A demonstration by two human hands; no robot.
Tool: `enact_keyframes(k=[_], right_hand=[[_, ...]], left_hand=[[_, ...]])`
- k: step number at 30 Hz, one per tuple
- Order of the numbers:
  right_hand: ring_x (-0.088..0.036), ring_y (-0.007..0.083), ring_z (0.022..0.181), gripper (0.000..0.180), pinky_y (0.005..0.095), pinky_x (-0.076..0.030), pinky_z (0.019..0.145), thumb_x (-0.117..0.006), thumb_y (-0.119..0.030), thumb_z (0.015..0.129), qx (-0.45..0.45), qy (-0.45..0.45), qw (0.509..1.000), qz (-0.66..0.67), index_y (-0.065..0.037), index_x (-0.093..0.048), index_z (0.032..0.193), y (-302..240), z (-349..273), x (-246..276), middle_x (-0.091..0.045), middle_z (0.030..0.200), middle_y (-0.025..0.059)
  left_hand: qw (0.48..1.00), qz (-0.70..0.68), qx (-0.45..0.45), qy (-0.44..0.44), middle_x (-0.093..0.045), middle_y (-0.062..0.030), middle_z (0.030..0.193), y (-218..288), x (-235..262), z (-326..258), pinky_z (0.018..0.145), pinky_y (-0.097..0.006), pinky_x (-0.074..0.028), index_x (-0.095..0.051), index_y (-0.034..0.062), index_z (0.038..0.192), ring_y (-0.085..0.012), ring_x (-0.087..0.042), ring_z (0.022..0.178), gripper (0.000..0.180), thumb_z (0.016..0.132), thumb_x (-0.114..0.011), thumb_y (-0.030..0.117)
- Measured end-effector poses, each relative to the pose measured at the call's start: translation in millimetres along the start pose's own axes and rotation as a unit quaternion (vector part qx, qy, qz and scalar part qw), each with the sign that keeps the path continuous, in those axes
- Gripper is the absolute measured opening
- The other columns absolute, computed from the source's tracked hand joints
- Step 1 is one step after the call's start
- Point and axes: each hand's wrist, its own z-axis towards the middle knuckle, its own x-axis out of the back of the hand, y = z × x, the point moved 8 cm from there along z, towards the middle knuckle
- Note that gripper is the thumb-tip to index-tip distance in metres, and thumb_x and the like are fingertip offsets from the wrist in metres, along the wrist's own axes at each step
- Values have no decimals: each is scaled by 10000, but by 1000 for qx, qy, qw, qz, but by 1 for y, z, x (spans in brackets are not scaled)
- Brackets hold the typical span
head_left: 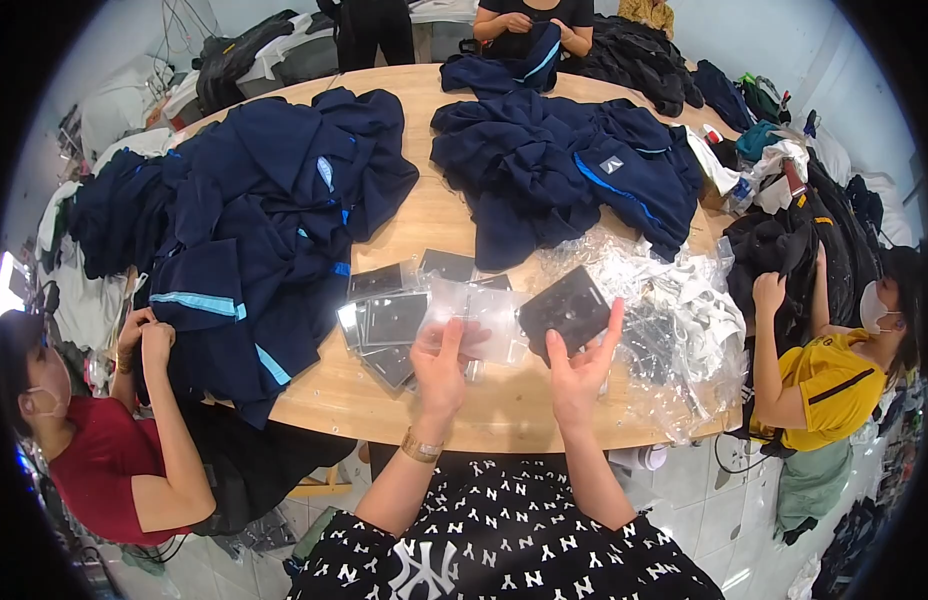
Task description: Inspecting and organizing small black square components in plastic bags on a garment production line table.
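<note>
My left hand pinches a clear plastic bag by its lower edge above the wooden table. My right hand holds a flat dark card in a clear sleeve, thumb and fingers gripping its lower side. Just left of my hands lies a loose stack of several similar dark packets in clear sleeves. Both forearms come up from the lower edge over a black top with white letter print.
Navy garments with light blue stripes lie heaped at the left and the far middle. Crumpled clear bags pile at my right. A person in red sits left, one in yellow right, another across the table.
</note>
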Motion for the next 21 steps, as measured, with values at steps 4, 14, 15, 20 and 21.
enact_keyframes(k=[4, 14, 15, 20, 21], right_hand=[[-566, 125, 682, 729, 214, -462, 478, -494, 29, 835, -84, -50, 995, 1, -101, -40, 1390, 1, 1, 5, -545, 1016, 127], [-496, 24, 649, 251, 153, -390, 565, -559, -52, 841, -157, -171, 968, -93, 16, -563, 1082, 14, 6, 24, -600, 788, 4], [-492, 24, 671, 205, 156, -389, 601, -560, -54, 841, -150, -151, 971, -104, 22, -596, 1028, 11, 6, 24, -593, 781, -3], [-501, 31, 687, 213, 158, -398, 614, -553, -50, 845, -109, -119, 979, -126, 29, -585, 1040, 4, 5, 23, -597, 787, 8], [-505, 35, 698, 213, 161, -402, 624, -550, -50, 847, -105, -127, 976, -140, 31, -584, 1041, 3, 3, 22, -600, 793, 11]], left_hand=[[1000, 3, -19, -5, -639, -123, 842, 9, 6, 7, 538, -280, -535, -559, 57, 834, -238, -650, 734, 126, 884, -522, 167], [994, 62, -4, -90, -637, -127, 822, 30, -4, 23, 545, -290, -542, -555, 23, 851, -246, -651, 706, 157, 891, -507, 167], [992, 73, -8, -105, -637, -126, 814, 30, -7, 23, 549, -291, -544, -555, 20, 849, -246, -651, 703, 158, 890, -509, 166], [984, 93, -30, -147, -635, -122, 812, 37, -17, 18, 553, -298, -547, -549, 16, 846, -246, -650, 694, 150, 887, -512, 156], [983, 95, -43, -153, -632, -119, 814, 41, -20, 16, 553, -301, -549, -545, 14, 850, -249, -650, 689, 147, 886, -513, 152]])
